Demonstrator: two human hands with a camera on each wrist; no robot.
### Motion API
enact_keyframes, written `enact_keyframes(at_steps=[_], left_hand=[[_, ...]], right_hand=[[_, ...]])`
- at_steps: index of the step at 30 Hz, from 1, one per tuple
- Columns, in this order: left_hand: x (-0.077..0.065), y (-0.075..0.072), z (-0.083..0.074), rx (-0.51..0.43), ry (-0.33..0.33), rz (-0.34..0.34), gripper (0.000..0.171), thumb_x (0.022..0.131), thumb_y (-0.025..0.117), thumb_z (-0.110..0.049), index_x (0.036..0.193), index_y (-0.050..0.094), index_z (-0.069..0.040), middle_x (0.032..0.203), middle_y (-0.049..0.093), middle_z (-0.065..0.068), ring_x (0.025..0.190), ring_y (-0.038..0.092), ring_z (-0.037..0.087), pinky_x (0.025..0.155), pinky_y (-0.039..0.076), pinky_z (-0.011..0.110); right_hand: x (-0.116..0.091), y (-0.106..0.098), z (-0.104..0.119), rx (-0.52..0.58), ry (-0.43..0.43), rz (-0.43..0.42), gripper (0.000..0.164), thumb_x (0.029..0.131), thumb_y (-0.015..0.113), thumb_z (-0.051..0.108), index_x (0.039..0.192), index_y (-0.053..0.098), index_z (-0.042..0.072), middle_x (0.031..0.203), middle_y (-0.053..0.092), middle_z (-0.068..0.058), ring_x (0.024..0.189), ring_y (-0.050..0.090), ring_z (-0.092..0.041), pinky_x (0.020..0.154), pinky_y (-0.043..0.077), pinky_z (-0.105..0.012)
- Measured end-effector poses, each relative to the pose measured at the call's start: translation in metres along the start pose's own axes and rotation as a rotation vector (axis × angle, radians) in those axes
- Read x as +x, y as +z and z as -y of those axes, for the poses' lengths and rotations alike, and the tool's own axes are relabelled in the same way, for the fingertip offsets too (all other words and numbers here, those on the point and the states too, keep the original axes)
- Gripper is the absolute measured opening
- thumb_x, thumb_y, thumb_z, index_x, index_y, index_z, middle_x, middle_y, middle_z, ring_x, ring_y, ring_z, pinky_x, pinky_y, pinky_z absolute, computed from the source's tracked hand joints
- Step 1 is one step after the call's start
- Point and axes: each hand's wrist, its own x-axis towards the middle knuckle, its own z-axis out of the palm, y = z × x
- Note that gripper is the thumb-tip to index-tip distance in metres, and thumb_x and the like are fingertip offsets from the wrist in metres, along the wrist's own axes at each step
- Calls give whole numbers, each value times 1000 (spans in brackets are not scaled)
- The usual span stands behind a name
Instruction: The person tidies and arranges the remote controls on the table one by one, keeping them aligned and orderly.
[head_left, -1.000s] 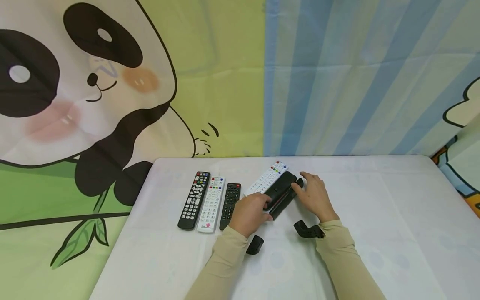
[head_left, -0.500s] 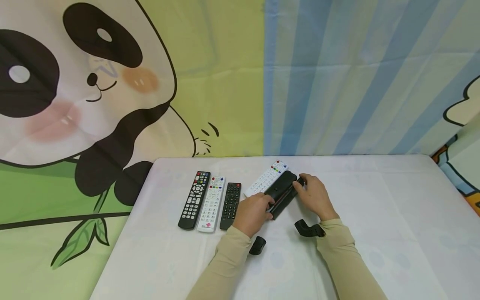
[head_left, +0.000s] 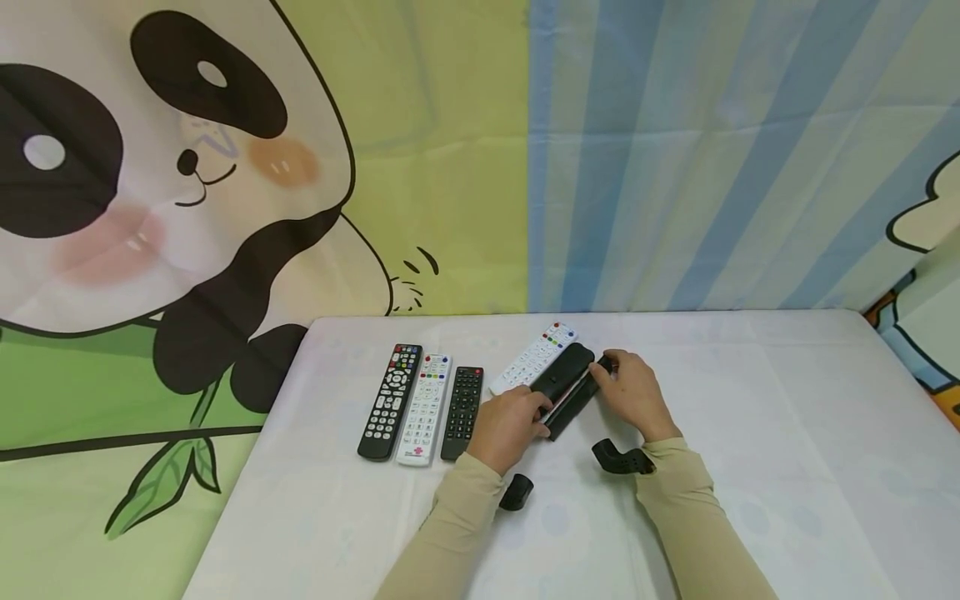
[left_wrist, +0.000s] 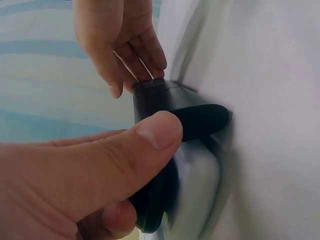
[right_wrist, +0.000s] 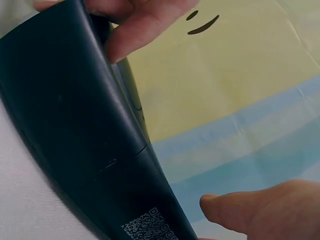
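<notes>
In the head view, two black remote controls lie side by side between the hands. One black remote (head_left: 562,372) lies with its plain back up. Beside it a second black remote (head_left: 576,408) is tipped toward its side, with a narrow gap between them. My left hand (head_left: 510,429) pinches the near end of the tipped remote; its thumb (left_wrist: 160,130) shows large in the left wrist view. My right hand (head_left: 633,393) holds the far end between thumb and fingers. A printed code (right_wrist: 150,227) shows on the black casing (right_wrist: 75,100) in the right wrist view.
A white remote (head_left: 534,358) lies just left of the pair. Farther left stand in a row a black remote (head_left: 390,402), a white remote (head_left: 424,408) and a smaller black remote (head_left: 462,412). All are on a white-covered table (head_left: 787,433) before a printed cloth (head_left: 450,167).
My right hand has shifted slightly right and nearer, with the tipped remote's far end. The gap between the two black remotes looks a little wider. My left hand has moved slightly right.
</notes>
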Motion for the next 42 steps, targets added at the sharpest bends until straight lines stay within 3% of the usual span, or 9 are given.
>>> enact_keyframes(at_steps=[9,20,30,42], left_hand=[[0,1,0,-25,39,-20,38,76,86,-33,109,77,-18,88,68,-6,71,62,7,61,49,24],[-2,-7,-11,-68,67,6,36,84,79,-37,113,76,-16,95,72,-5,79,65,6,69,52,23],[-2,-3,-18,-136,93,32,42,88,73,-42,116,73,-10,97,74,-8,85,68,6,73,52,22],[-3,-2,-29,-192,161,63,49,92,66,-45,120,72,-5,106,75,-3,95,70,8,82,53,21]], right_hand=[[-1,-5,0,15,-8,-31,52,104,53,26,139,50,-12,122,58,-32,103,57,-40,87,46,-55],[-3,-11,1,33,19,-65,51,103,54,27,139,51,-10,123,59,-31,110,57,-42,90,46,-55],[-6,-22,-5,98,40,-84,47,105,51,30,138,54,-4,130,58,-29,119,56,-44,95,47,-57],[-5,-33,-13,125,17,-55,43,106,50,32,133,59,-1,123,63,-24,115,57,-41,90,48,-54]])
